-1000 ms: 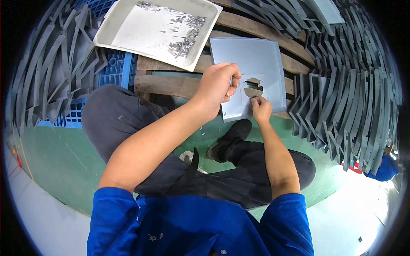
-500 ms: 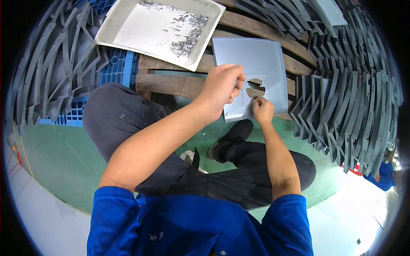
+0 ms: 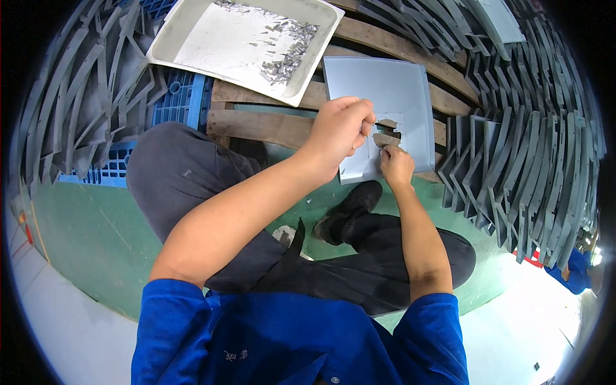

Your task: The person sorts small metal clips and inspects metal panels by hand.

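Observation:
A flat grey plastic panel [image 3: 391, 96] lies on a wooden pallet [image 3: 256, 122] in front of me, with a cut-out opening near its lower middle. My left hand [image 3: 337, 131] rests on the panel's left side, its fingers curled at the rim of the opening. My right hand [image 3: 396, 163] sits at the panel's near edge, fingertips pinching the panel edge just below the opening. Whether either hand holds a small tool, I cannot tell.
A white tray [image 3: 186, 32] with several small grey scraps lies at the upper left on a blue crate [image 3: 173, 96]. Stacks of curved grey parts [image 3: 532, 147] stand on the right, and another stack of curved parts [image 3: 70, 109] on the left. My legs are crossed over the green floor [image 3: 83, 237].
Both hands stay at the panel's opening, with only slight finger movement. The panel has not shifted.

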A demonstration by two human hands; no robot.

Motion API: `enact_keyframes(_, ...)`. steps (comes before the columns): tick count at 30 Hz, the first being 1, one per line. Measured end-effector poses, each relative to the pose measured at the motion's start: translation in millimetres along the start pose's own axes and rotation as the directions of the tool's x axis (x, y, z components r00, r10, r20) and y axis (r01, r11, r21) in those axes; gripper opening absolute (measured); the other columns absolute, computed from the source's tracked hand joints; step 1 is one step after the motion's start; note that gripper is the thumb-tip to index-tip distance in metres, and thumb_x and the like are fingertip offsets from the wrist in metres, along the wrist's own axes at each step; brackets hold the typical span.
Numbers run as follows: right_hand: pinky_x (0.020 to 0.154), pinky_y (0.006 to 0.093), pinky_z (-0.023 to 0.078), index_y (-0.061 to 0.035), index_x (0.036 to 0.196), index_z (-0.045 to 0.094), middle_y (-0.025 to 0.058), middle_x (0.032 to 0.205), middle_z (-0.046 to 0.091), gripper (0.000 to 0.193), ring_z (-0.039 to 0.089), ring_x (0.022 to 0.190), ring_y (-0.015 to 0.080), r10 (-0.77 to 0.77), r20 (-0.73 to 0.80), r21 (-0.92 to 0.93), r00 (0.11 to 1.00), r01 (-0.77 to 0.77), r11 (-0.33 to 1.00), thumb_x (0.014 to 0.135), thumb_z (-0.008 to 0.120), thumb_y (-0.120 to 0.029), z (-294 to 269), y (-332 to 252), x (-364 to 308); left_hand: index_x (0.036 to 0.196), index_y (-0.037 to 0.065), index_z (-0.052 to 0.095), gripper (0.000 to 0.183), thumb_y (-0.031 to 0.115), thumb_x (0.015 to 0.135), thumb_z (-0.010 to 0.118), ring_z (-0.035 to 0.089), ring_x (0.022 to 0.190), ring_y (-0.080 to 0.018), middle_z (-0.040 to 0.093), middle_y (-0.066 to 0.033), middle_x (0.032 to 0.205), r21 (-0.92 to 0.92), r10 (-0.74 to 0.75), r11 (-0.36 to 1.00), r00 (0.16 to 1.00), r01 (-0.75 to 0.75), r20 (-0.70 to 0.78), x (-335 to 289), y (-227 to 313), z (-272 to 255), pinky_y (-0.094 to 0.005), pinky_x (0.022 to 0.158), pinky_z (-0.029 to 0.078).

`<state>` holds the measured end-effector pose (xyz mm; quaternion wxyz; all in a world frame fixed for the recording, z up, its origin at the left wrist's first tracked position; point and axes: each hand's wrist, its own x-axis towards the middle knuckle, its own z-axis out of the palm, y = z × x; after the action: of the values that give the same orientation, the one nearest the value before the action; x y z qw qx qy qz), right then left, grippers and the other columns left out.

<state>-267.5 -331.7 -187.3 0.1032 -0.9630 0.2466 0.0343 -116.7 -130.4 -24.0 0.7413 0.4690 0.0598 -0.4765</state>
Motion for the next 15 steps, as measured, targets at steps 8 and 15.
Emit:
enact_keyframes(8, 0.073, 0.0449, 0.051, -0.0091, 0.088, 0.072, 0.0152, 0.086, 0.069, 0.015, 0.065, 0.080, 0.0360, 0.084, 0.040, 0.030, 0.996, -0.086, 0.996, 0.081, 0.065, -0.020, 1.8, 3.2, 1.1, 0.080, 0.007, 0.053, 0.019, 0.021, 0.093, 0.052, 0.039, 0.050, -0.0041, 0.049, -0.0006, 0.070, 0.009, 0.000, 1.000, 1.000, 0.000, -0.001, -0.8, -0.3, 0.5, -0.0190, 0.041, 0.024)
enact_keyframes(15, 0.061, 0.0389, 0.050, -0.0025, 0.086, 0.072, 0.0140, 0.069, 0.066, 0.024, 0.063, 0.060, 0.0253, 0.315, 0.040, 0.454, 0.948, -0.298, 0.839, 0.086, 0.065, -0.025, 6.9, 15.2, 11.7, 0.080, 0.007, 0.053, 0.019, 0.022, 0.093, 0.052, 0.039, 0.050, -0.0040, 0.049, -0.0007, 0.071, -0.006, 0.001, 1.000, 1.000, -0.001, 0.002, -2.2, 0.9, 0.3, -0.0188, 0.041, 0.024)
